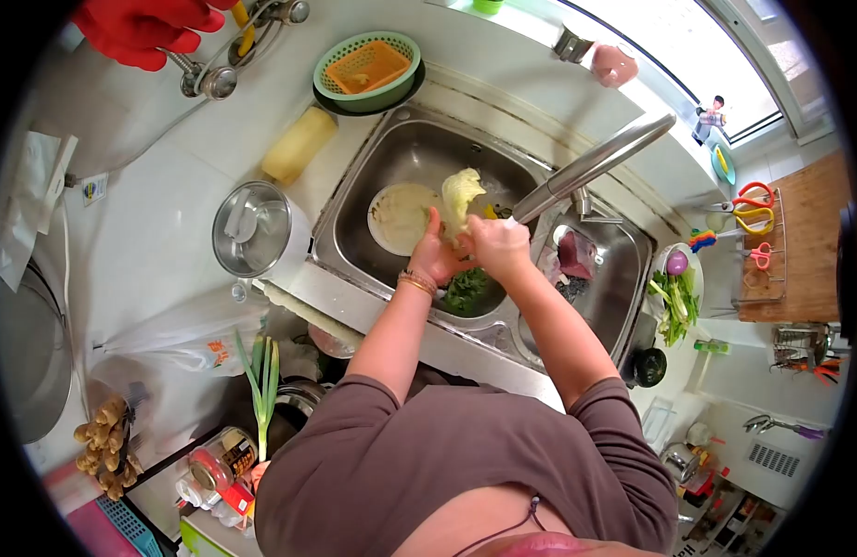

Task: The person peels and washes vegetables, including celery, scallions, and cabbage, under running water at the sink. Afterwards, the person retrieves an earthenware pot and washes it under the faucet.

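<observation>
A pale yellow-green cabbage leaf rises above the left sink basin. My right hand is closed around its lower end, just under the tip of the faucet. Close against it, my left hand has its thumb stretched up and its fingers extended toward the leaf's base. The fingertips of both hands partly hide each other. Below the hands, dark green leaves lie in the basin. A round, pale disc-like item is also in there, left of the leaf.
The right basin holds dark red meat. A green colander with an orange basket stands behind the sink. To the left are a metal pot and a yellowish cylindrical container. Cut greens lie on a plate at right.
</observation>
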The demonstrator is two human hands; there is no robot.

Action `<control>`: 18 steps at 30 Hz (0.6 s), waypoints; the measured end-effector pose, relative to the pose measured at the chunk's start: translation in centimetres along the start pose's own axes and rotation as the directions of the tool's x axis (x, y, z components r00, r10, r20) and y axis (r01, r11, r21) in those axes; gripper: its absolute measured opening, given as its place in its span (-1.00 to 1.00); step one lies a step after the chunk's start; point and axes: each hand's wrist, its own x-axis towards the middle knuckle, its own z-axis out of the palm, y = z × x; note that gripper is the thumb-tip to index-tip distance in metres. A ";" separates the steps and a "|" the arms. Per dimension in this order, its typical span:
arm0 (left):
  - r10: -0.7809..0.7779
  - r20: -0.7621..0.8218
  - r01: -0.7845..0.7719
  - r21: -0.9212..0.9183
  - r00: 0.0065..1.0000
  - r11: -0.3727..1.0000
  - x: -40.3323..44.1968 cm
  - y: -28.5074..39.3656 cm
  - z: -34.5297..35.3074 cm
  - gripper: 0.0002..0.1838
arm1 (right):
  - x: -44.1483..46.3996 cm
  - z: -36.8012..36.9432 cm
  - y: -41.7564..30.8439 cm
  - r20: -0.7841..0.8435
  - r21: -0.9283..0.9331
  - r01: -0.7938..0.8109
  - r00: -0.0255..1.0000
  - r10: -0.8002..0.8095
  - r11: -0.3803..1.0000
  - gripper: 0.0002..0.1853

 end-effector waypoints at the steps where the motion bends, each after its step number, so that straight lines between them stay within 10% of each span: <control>1: 0.010 0.030 -0.009 -0.019 1.000 1.000 0.1 -0.3 0.1 -0.28 | 0.3 0.3 -0.4 0.013 -0.058 0.049 0.999 -0.048 0.997 -0.84; 7: 0.111 0.195 -0.091 -0.110 0.975 0.990 1.6 -1.6 0.3 -0.42 | -3.3 -2.0 -0.5 0.087 0.306 0.065 0.992 -0.096 0.950 -0.54; 11: -0.028 0.190 0.036 -0.043 0.981 0.998 5.7 -4.6 -1.0 -0.47 | -6.2 -0.7 2.6 0.050 0.082 0.122 0.991 -0.126 0.989 -0.62; 14: 0.027 -0.127 -0.005 0.171 0.992 0.985 6.9 -6.3 -0.6 -0.66 | -7.3 -0.9 4.0 -0.082 -0.097 0.071 0.994 -0.079 0.993 -0.65; 18: 0.241 -0.277 -0.155 0.299 0.930 0.942 6.5 -7.0 -1.2 -0.71 | -7.7 -2.8 3.9 0.085 0.341 0.088 0.989 -0.124 0.936 -0.36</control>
